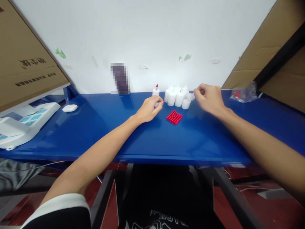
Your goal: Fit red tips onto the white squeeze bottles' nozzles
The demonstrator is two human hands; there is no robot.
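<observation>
My left hand (149, 108) rests on the blue table (95, 133), its fingers curled round a small white bottle with a red tip showing at the fingertips. My right hand (208, 98) is closed at the right end of a cluster of white bottles (177, 97), pinching one of them. A square block of red caps (174, 117) lies between my hands, slightly nearer to me. One white bottle with a red cap (156, 91) stands upright behind my left hand.
A white scale-like device (21, 125) and a white mouse (70, 108) sit at the table's left. A clear bag with red pieces (243, 93) lies at the right. Cardboard boxes (26, 54) flank both sides. A white wall (152, 41) stands behind.
</observation>
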